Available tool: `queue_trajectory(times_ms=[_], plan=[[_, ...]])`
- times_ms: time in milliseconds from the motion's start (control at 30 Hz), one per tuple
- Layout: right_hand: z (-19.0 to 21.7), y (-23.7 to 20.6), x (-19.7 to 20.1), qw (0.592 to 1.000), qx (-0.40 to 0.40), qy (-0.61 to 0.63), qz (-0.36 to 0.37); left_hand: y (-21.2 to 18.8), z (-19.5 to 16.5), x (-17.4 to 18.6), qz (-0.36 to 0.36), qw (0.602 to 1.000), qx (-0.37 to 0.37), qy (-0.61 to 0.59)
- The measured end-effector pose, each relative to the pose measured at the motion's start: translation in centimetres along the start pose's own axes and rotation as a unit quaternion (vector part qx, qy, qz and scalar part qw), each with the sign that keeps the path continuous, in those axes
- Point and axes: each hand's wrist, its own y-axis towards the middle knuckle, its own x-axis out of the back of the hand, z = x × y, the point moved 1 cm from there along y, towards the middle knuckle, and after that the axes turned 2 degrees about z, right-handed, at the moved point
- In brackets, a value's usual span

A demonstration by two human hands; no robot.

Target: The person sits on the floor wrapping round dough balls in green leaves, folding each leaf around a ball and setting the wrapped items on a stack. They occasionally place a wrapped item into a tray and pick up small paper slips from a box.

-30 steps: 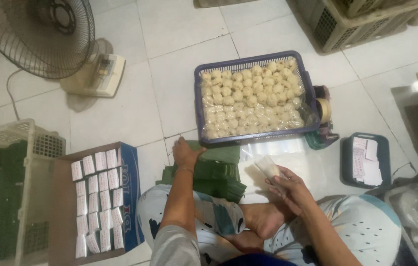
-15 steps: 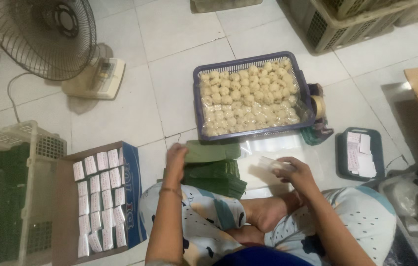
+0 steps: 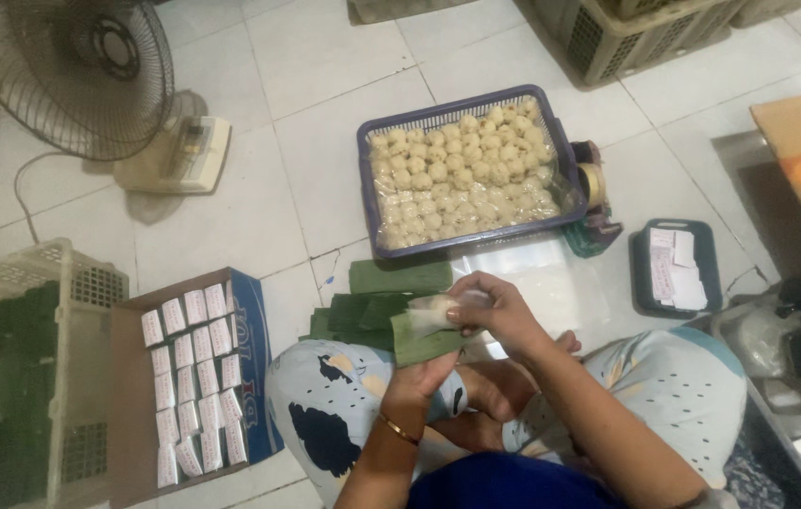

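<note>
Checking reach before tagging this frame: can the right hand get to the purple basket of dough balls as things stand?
Probably yes. The right hand is busy pinching a pale piece onto the green leaf strip, but the floor between it and the purple basket holds only flat clear plastic sheets.

Standing fan (image 3: 70, 71), tape dispenser (image 3: 594, 188), cardboard box of labels (image 3: 195, 377).
</note>
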Motion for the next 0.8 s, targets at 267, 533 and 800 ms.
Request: queue_trajectory(times_ms=[267, 533, 800], plan=[[0.0, -1.9, 1.0, 0.990, 0.008, -0.141, -0.027, 0.4, 0.7, -4.6, -0.074, 0.980, -0.003, 0.184], [1.8, -4.1, -0.3, 0.885, 0.300, -0.354, 0.034, 1.1, 2.2, -4.4, -0.123, 0.884, -0.194, 0.407], [3.2, -3.3, -0.1, 0.939, 0.165, -0.301, -0.030, 0.4, 2.6, -6.7, -0.179, 0.836, -0.169, 0.491]])
